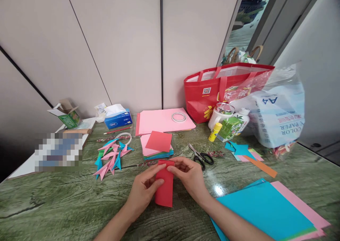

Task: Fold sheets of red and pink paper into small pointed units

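My left hand (pixel 143 186) and right hand (pixel 188 173) both pinch the folded red paper (pixel 165 189). It is over the green wood-look table (pixel 61 205), in front of the small paper stack (pixel 158 142).

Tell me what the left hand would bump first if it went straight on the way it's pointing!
Besides the red paper it holds, probably the right hand, at its fingertips: the left hand points forward and to the right. Exact depth is hard to tell.
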`<state>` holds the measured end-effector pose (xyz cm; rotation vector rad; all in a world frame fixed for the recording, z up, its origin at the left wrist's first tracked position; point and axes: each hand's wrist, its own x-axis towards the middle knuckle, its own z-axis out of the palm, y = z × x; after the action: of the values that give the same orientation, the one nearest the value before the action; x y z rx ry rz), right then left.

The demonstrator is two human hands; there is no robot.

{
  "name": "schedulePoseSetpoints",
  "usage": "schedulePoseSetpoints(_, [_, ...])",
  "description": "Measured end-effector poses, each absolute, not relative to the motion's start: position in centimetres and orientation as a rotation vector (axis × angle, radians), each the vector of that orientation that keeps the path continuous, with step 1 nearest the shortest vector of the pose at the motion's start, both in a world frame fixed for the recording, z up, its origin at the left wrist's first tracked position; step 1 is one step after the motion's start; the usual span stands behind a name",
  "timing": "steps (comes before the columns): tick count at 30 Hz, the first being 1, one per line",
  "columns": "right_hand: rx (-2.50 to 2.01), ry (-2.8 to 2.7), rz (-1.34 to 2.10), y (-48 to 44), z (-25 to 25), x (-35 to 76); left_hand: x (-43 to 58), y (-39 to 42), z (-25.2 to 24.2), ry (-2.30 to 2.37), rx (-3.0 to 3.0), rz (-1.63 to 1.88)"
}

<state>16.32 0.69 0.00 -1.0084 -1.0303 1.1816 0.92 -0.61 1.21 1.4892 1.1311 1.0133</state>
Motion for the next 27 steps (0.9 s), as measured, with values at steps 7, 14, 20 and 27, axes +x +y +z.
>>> schedulePoseSetpoints(7, [-1.007, -1.026, 1.196, 0.81, -0.28, 16.38, 1.05, -0.61, 1.3, 1.082, 1.37, 0.986])
schedulePoseSetpoints(14, [-1.012, -1.025, 1.2, 0.84, -0.02, 16.35, 1.19, -0.72, 1.55, 1.097, 1.261, 0.96])
schedulePoseSetpoints(20, [-1.002, -1.001, 1.278, 0.86, 0.43, 16.38, 1.22, -0.71, 1.67, 1.096, 1.174, 0.901])
schedulePoseSetpoints(27, [-1.033, -0.986, 1.251, 0.9, 0.47, 16.41, 1.6, -0.73, 1.72, 0.902, 0.997, 0.97])
